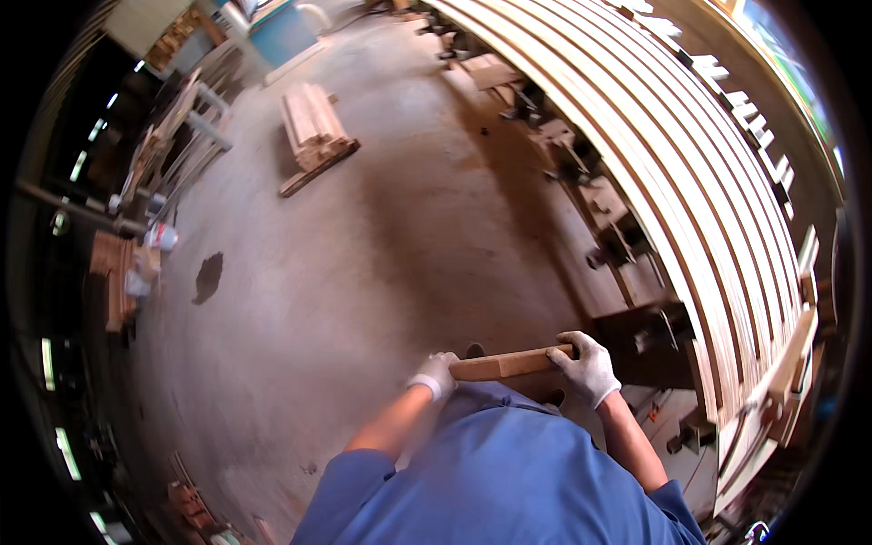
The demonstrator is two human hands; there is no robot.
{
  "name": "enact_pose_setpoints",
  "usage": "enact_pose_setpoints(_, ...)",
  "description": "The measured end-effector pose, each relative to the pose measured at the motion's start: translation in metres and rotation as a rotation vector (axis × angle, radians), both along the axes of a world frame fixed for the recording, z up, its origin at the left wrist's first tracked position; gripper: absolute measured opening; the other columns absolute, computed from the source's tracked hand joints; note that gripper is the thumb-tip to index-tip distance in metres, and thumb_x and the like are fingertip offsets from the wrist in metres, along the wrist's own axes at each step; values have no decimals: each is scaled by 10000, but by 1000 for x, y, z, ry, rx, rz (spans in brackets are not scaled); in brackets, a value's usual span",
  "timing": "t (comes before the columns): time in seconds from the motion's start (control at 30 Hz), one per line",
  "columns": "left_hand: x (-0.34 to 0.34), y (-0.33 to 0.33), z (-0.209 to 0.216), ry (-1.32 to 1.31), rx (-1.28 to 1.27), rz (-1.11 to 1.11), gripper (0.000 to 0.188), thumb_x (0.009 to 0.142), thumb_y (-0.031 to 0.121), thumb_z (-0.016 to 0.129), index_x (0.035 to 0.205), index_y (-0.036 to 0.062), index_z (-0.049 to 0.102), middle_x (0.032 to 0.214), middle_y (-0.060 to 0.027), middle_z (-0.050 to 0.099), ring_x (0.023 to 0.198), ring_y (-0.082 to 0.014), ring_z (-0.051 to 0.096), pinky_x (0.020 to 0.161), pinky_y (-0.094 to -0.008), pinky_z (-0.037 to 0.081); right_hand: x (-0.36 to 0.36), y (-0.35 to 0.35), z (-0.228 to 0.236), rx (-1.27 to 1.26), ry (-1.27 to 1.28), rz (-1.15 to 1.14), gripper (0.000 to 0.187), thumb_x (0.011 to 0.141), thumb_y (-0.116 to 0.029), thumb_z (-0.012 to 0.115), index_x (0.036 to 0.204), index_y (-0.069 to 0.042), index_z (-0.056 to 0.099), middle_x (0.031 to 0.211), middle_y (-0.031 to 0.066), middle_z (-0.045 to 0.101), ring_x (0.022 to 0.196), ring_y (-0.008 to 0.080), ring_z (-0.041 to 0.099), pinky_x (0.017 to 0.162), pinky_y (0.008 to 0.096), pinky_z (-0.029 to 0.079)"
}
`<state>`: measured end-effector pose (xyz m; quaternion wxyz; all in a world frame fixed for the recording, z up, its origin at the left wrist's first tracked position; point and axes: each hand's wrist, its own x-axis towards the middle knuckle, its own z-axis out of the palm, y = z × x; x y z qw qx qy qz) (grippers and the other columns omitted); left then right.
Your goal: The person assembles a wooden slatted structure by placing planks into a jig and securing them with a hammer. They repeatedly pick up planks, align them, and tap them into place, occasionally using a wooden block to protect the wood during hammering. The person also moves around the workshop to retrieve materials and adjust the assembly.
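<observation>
**One short wooden block held crosswise in two gloved hands**

A single short, reddish-brown rectangular wooden block [506, 364] sits in front of the person's chest, above the grey concrete floor [363, 272]. Its long axis runs left to right across the view, and the right end tilts slightly upward toward the rack. The left hand in a white work glove [435, 372] closes around the block's left end, fingers wrapped over it. The right hand in a white work glove [587, 366] clamps the right end, fingers folded over the top edge. Both bare forearms rise from the short sleeves of a blue work shirt [490, 472].

To the right, a long rack of pale wooden slats [672, 154] curves along the view; the slats lie side by side, too many and too bent by the lens to count surely. One stack of short pale boards on a pallet [313, 132] lies on the floor well apart, up and to the left. One dark stain [208, 277] marks the floor at left.
</observation>
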<state>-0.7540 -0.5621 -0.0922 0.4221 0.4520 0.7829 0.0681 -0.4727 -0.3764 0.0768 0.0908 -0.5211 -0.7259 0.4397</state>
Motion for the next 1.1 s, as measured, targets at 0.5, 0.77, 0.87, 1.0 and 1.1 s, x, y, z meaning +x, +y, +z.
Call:
enact_pose_setpoints(0.5, -149, 85, 3, -26, 25, 329, 447, 770, 102, 854, 1207, 133, 764, 1270, -151, 761, 1264, -373, 682, 1114, -449, 532, -216, 163, 9, -205, 259, 146, 416, 931, -203, 804, 1252, 50, 729, 1090, 187, 790, 1014, 205, 749, 929, 352, 593)
enact_pose_setpoints(0.77, -199, 167, 23, 69, 291, 560, 426, 697, 35, 884, 1101, 117, 775, 1130, -149, 783, 1105, -358, 741, 1019, -461, 570, -325, 304, 43, -221, 282, 357, 509, 948, -302, 820, 1347, -10, 697, 1168, 187, 784, 1133, 244, 745, 1016, 371, 572)
enact_pose_setpoints(0.87, -220, 211, 55, -37, 250, 679, 473, 717, 30, 906, 1163, 93, 761, 1160, -142, 771, 1127, -322, 737, 1010, -425, 578, -362, 339, 49, -231, 328, 398, 497, 950, -287, 834, 1343, -17, 695, 1160, 176, 784, 1123, 215, 741, 1017, 352, 573)
enact_pose_setpoints(1.0, -264, 245, 50, -29, 214, 701, 476, 724, 48, 929, 1163, 87, 749, 1188, -148, 761, 1136, -306, 738, 995, -420, 590, -416, 378, 50, -286, 322, 433, 461, 943, -273, 845, 1297, -11, 708, 1138, 155, 790, 1085, 175, 738, 992, 331, 579)
enact_pose_setpoints(1.1, -313, 274, 40, -41, 195, 727, 475, 706, 45, 932, 1138, 99, 741, 1168, -146, 761, 1134, -324, 731, 993, -429, 589, -465, 409, 38, -247, 282, 448, 423, 943, -267, 844, 1248, -2, 717, 1094, 139, 796, 1046, 168, 744, 963, 337, 589)
